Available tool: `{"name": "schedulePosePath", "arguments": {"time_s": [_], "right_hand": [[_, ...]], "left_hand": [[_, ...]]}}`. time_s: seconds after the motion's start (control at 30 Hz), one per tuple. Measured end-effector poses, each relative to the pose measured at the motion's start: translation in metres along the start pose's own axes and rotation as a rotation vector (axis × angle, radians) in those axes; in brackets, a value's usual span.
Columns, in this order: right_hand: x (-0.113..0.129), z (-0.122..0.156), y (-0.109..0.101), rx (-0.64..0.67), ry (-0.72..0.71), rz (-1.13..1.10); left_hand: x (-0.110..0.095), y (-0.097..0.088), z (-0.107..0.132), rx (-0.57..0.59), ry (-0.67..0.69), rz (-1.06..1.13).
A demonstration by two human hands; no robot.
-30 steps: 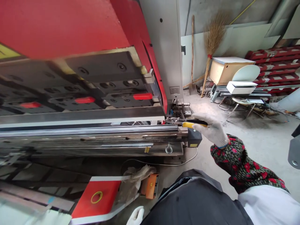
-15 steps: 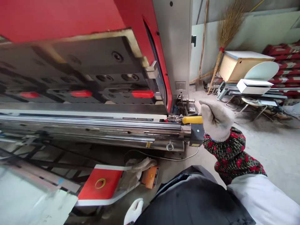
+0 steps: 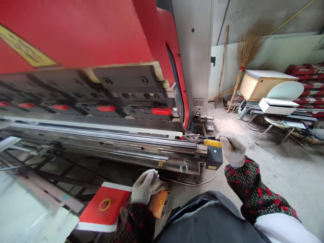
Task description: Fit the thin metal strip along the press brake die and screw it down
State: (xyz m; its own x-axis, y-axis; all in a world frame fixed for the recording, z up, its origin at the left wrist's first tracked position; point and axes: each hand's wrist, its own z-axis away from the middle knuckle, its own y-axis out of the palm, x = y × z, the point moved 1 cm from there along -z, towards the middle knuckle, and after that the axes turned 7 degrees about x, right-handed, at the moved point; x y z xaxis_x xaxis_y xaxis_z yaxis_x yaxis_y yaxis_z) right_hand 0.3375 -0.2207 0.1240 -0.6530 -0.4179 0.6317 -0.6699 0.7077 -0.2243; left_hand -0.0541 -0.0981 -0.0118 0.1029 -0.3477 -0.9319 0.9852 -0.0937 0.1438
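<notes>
The right hand (image 3: 232, 150), in a pale work glove, is bent around the rear of a yellow-handled tool (image 3: 213, 143), with the handle showing ahead of the fingers. The left hand (image 3: 143, 186), gloved alike, hangs in front of the machine with its fingers drawn together; whether anything is pinched there, I cannot tell.

The tool lies nearly level at the right end of the long metal rail (image 3: 152, 139), its handle just over the dark box (image 3: 214, 160) and its metal head pointing in toward the pale strip (image 3: 126, 130). Whether the head bites on the strip cannot be made out.

The hold looks far back, so a loose glove could let the tool twist or slip, knocking the box or dropping among the parts behind it. Worse, judging by the setup, would be a descent of the red machine (image 3: 96, 30) while tool or fingers are near the rail; a foot on the orange pedal (image 3: 161, 203) might cause that, if it is the control.

The tool looks slim and plier-like: smooth bright yellow on the near handle, a dark part beside it, dull silver toward the head.

Farther out, a broom (image 3: 249, 47) leans by the wall.
</notes>
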Motion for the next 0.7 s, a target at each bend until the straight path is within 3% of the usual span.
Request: {"name": "schedulePosePath", "arguments": {"time_s": [0.17, 0.3, 0.5, 0.7], "right_hand": [[-0.004, 0.009, -0.009, 0.152, 0.023, -0.009], [0.003, 0.014, -0.015, 0.256, 0.083, -0.003], [0.010, 0.014, -0.014, 0.375, 0.190, -0.003], [-0.003, 0.027, -0.005, 0.227, 0.367, -0.141]], "left_hand": [[-0.082, 0.087, -0.020, 0.128, 0.054, 0.182], [-0.110, 0.131, -0.048, 0.280, 0.050, 0.400], [-0.109, 0.150, -0.077, 0.298, 0.047, 0.595], [-0.107, 0.153, -0.086, 0.456, 0.089, 0.666]]}}
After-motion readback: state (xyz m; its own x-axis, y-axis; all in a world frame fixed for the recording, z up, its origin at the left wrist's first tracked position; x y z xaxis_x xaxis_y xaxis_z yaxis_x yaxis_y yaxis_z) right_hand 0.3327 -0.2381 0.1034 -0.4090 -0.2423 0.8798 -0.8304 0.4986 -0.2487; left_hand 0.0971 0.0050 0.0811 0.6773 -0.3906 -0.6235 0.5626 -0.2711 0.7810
